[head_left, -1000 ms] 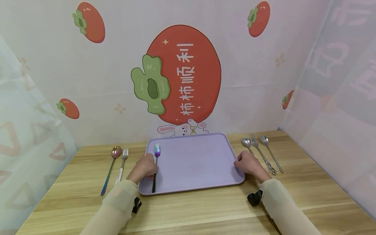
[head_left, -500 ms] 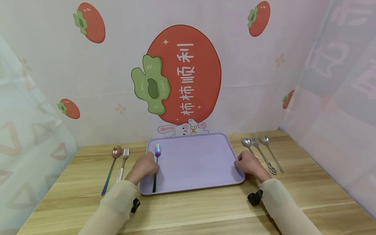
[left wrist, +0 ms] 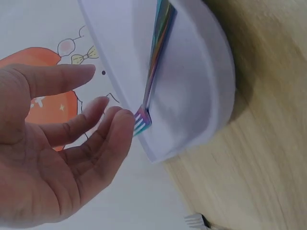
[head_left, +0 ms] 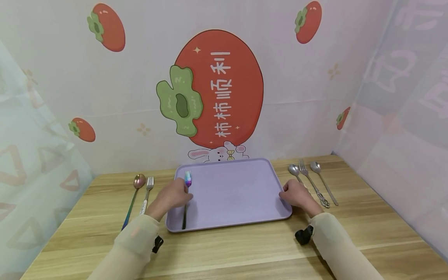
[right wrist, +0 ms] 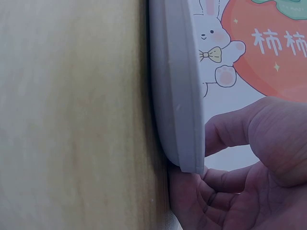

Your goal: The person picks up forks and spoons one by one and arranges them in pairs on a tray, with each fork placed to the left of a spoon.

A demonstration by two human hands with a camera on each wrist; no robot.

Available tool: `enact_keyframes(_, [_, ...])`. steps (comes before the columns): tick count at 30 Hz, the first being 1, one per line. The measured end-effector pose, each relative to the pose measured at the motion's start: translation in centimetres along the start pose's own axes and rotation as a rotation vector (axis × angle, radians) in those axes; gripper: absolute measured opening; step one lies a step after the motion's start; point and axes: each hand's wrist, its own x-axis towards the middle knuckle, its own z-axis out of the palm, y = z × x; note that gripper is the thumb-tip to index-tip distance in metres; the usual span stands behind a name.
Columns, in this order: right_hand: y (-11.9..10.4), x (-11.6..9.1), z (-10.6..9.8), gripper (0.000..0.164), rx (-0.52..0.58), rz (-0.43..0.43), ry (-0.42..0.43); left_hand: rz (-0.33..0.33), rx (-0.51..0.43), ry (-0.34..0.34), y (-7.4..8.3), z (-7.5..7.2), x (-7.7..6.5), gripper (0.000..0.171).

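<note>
Tray (head_left: 231, 194) is lying on the table (head_left: 224, 252), mid-scene, far edge sitting close to the backdrop (head_left: 140, 77). Right hand (head_left: 295, 193) is pinching its right rim: thumb pressing the inner side, fingers bracing outside and under. Left hand (head_left: 172, 196) is hovering over the tray's left side, grip holding nothing, thumb standing apart from loosely bent fingers, moderate gap. Rainbow fork (head_left: 188, 179) is resting in the tray along the left edge, tines pointing far, handle running near; the left hand is covering part of it in the head view. Can't tell if they're touching.

Left of tray: rainbow spoon (head_left: 139, 181) and white-handled fork (head_left: 149, 183) are lying side by side, near ends partly hiding behind the left arm. Right of tray: small spoon (head_left: 294, 169), silver fork (head_left: 309, 180) and long spoon (head_left: 315, 167) are lying heads far, small spoon's handle disappearing behind the right hand.
</note>
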Motion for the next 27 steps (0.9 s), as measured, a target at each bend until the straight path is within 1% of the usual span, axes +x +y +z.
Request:
enact_keyframes(3, [-0.1,0.1,0.0,0.029,-0.001,0.006,0.0,0.026,0.002,0.022,-0.4,-0.3,0.1,0.018])
enact_keyframes(8, [0.0,0.0,0.0,0.028,-0.002,0.005,-0.001,0.059,0.016,0.054,-1.2,-0.7,0.4,0.02])
enact_keyframes(13, [0.1,0.0,0.1,0.028,-0.002,0.003,0.003,0.057,0.029,0.061,-1.9,-1.3,0.3,0.021])
enact_keyframes(17, [0.1,0.0,0.1,0.028,-0.003,0.001,0.004,0.058,0.043,0.083,-2.6,-1.8,0.3,0.022])
enact_keyframes(20, [0.1,0.0,0.1,0.028,-0.006,-0.002,0.005,0.072,0.039,0.102,-3.3,-2.2,0.2,0.02])
enact_keyframes(22, [0.1,0.0,0.1,0.028,-0.008,-0.003,0.007,0.08,0.019,0.105,-3.7,-2.4,0.1,0.017])
enact_keyframes(27, [0.0,0.1,0.1,0.028,-0.01,-0.002,0.009,0.071,0.008,0.123,-4.6,-2.9,-0.1,0.017])
